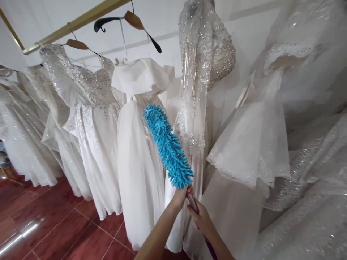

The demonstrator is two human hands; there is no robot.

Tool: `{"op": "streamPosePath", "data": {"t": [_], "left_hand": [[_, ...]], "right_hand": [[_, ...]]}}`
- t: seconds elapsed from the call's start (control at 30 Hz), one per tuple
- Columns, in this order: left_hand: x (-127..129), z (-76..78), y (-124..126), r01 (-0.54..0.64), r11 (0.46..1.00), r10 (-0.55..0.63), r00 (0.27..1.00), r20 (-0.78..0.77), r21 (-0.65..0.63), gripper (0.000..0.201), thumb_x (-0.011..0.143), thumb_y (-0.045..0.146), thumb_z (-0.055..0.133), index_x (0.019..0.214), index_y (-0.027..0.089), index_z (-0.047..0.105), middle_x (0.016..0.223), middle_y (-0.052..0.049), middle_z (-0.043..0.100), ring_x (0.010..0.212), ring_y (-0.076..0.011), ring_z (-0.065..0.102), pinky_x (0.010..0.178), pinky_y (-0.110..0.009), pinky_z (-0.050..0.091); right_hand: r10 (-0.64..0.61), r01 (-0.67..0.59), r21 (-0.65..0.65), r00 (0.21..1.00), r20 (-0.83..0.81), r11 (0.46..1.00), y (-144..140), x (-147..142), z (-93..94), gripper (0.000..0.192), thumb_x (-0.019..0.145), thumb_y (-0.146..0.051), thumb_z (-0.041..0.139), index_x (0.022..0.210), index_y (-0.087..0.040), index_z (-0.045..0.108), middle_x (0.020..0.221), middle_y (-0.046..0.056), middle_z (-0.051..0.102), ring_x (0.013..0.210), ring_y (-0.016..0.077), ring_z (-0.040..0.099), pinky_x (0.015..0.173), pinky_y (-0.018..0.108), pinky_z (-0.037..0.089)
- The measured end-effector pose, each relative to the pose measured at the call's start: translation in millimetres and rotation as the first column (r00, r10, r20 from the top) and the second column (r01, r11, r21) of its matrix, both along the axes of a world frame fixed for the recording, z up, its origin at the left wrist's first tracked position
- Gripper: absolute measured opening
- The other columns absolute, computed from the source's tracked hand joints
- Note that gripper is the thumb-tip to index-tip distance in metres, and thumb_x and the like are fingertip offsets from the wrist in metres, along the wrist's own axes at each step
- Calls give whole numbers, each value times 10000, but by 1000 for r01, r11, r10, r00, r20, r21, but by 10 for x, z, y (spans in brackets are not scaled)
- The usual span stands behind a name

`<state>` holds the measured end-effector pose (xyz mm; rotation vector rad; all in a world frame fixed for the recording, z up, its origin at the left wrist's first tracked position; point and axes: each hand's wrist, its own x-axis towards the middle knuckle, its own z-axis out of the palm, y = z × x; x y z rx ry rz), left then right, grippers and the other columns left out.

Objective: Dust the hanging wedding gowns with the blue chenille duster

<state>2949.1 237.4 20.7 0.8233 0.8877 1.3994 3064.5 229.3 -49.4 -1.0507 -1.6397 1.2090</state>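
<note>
Gripping a duster (pixel 168 146) by its handle, both hands meet low in the middle of the view. The left hand (pixel 180 196) sits higher, just under the blue head, its fingers curled around the handle. The right hand (pixel 202 218) is just below it, fingers wrapped round the same handle, which runs down past the wrist as a purple shaft. The duster's fluffy blue head tilts up and to the left, lying against the front of a plain white dress (pixel 138 155). That dress hangs from a brown hanger (pixel 134 20) on a gold rail (pixel 78 22). A beaded dress (pixel 86 108) hangs just left of it, and a sequined gown (pixel 202 61) just right. Red tiles (pixel 54 224) cover the floor.
</note>
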Motion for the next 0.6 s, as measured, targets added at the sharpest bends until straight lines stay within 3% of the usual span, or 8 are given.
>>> {"op": "streamPosePath", "data": {"t": [0.07, 0.13, 0.2, 0.27, 0.4, 0.6], "left_hand": [[-168, 83, 11, -2, 1000, 2, 999, -43, -2, 535, 726, 643, 732, 566, 240, 420, 486, 67, 379, 508, -114, 419, 613, -299, 375], [-343, 119, 45, -14, 1000, 12, 997, -77, -28, 535, 714, 643, 735, 555, 242, 418, 466, 67, 382, 489, -114, 420, 596, -300, 375], [-521, 120, 99, -43, 997, 37, 995, -96, -65, 542, 690, 643, 748, 547, 243, 412, 452, 75, 370, 461, -102, 384, 580, -299, 376], [-698, 95, 159, -73, 992, 63, 993, -99, -98, 539, 687, 626, 757, 552, 241, 405, 455, 86, 353, 451, -90, 353, 567, -292, 375], [-1028, -17, 244, -78, 987, 65, 994, -89, -142, 490, 738, 566, 742, 595, 232, 413, 493, 92, 359, 468, -86, 357, 543, -269, 353], [-1361, -284, 291, 12, 965, -30, 997, -65, -261, 507, 687, 543, 802, 595, 222, 421, 494, 92, 383, 460, -74, 366, 512, -241, 339]], "right_hand": [[17, -17, 12, 998, -63, 1000, 19, -177, 51, 644, 748, -635, 671, 1191, -170, 719, 1074, 157, 781, 1121, 383, 695, 926, 444, 578], [54, -58, -32, 994, -99, 998, 19, -376, 59, 603, 767, -622, 658, 1168, -173, 688, 792, 88, 762, 831, 311, 744, 692, 364, 606], [136, -152, -131, 983, -126, 980, 5, -590, 48, 527, 788, -629, 633, 1075, -187, 645, 477, -45, 575, 429, 184, 581, 401, 254, 447], [204, -248, -239, 959, -195, 939, -17, -808, 42, 472, 780, -658, 624, 944, -219, 567, 356, -143, 379, 264, 97, 331, 300, 199, 235], [166, -286, -362, 930, -328, 887, -89, -1209, 58, 476, 722, -655, 675, 805, -267, 411, 361, -181, 346, 241, 50, 250, 283, 168, 176], [24, -206, -468, 931, -364, 860, -243, -1606, -37, 494, 675, -613, 723, 774, -269, 383, 391, -179, 386, 247, 27, 238, 282, 165, 187]]}}
